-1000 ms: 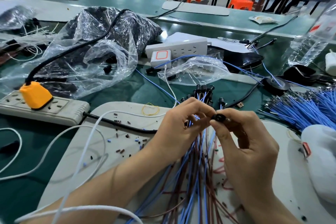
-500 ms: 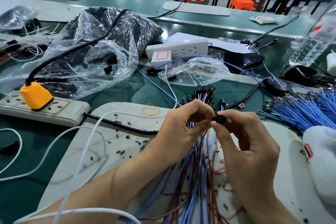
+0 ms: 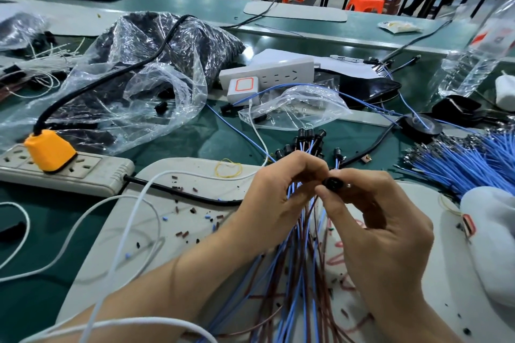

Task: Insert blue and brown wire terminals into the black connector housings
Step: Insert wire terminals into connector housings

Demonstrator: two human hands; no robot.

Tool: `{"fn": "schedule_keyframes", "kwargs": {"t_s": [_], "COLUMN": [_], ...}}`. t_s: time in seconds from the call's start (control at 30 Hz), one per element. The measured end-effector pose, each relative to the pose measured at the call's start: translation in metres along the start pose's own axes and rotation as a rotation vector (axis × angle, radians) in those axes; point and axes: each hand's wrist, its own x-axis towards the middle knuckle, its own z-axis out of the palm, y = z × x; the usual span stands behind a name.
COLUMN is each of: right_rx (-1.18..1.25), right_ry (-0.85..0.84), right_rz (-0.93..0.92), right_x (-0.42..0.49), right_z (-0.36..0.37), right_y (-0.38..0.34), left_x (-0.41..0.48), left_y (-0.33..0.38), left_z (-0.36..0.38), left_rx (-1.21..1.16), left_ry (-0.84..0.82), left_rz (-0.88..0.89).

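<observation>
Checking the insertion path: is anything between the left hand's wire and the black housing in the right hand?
Nothing visible does. The left hand pinches wires right beside the black housing that the right hand pinches; the wire tip itself is hidden.

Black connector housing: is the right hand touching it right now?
Touching. The head view shows the right hand pinching the black connector housing between thumb and fingertips, no gap visible. The left hand grips the wires.

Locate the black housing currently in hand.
Head view, just right of centre: the black housing is pinched by the right hand, next to the left hand, above the wire bundle.
</observation>
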Motion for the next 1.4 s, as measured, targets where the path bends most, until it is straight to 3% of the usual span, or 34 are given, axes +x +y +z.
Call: {"fn": "schedule_keyframes", "kwargs": {"t_s": [0.43,0.9,1.4], "right_rx": [-0.093,-0.180,-0.079], "right_ry": [-0.020,-0.042,-0.135], "right_rz": [0.023,0.113,0.142], "right_x": [0.005,0.012,0.009], "right_z": [0.000,-0.005,-0.003], "right_y": [0.003,0.011,0.018], "left_x": [-0.005,-0.004,-0.002], "left_y": [0.007,0.004,0.007], "left_z": [0.001,0.005,0.003], "left_rx": [-0.059,-0.233,-0.083], "left_ry": [0.031,0.069,0.107], "left_rz": [0.054,-0.060,0.086]}}
